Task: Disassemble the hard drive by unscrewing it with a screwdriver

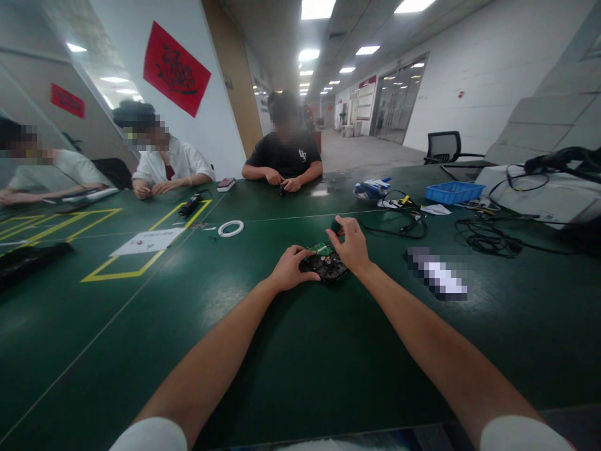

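Observation:
An opened black electronic device (pixel 329 268) with a green circuit board (pixel 321 248) lies on the green table in front of me. My left hand (pixel 295 269) grips its left side, thumb along the near edge and fingers at the far edge. Over its right side, my right hand (pixel 351 245) is closed around a screwdriver (pixel 335 227) with a dark and red handle. The screwdriver's tip is hidden, so I cannot tell whether it touches the device.
A blurred phone-like object (pixel 439 275) lies to the right, with black cables (pixel 493 235) and a blue tray (pixel 454 193) beyond. A white ring (pixel 230 228) and a paper sheet (pixel 148 242) lie left. Several people sit across the table, one in a black shirt (pixel 286 156).

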Demonstrator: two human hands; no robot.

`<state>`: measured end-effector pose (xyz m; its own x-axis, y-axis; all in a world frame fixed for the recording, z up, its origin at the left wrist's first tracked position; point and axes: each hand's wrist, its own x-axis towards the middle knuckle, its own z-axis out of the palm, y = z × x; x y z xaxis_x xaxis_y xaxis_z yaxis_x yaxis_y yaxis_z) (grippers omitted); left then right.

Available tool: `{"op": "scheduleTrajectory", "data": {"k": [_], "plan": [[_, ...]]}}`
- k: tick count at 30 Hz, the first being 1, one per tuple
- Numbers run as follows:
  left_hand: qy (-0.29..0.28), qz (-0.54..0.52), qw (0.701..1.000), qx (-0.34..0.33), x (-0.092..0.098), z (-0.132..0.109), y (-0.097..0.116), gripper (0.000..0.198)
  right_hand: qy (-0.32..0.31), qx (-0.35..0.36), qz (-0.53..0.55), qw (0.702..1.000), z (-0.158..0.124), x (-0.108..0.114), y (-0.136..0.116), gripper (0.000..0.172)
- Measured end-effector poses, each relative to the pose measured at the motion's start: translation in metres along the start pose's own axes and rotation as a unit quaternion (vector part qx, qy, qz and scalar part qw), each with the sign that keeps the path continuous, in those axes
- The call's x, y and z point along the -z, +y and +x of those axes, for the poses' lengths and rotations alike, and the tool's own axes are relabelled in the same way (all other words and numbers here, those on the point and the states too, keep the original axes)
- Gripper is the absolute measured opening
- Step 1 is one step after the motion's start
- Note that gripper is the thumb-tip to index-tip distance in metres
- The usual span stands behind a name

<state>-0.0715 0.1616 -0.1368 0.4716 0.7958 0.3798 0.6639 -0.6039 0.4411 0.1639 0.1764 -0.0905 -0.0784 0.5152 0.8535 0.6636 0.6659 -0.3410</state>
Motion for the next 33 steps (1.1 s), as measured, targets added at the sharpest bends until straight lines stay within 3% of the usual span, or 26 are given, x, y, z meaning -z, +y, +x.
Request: {"op": "scheduleTrajectory", "data": {"k": [9,16,33], "plan": [[0.0,-0.005,1.0,-0.001,0.001,-0.001,0.0,0.081,0.007,0.029,-0.019,0.999,0.006,0.005,-0.001,0.039],[-0.001,-0.006,1.0,-0.002,0.0,-0.001,0.0,0.081,0.0,0.006,-0.041,0.999,0.008,0.006,-0.006,0.031],[-0.005,-0.007,1.0,0.0,0.003,0.0,0.003,0.082,-0.011,-0.016,-0.038,0.999,0.006,0.008,-0.011,0.034]]}}
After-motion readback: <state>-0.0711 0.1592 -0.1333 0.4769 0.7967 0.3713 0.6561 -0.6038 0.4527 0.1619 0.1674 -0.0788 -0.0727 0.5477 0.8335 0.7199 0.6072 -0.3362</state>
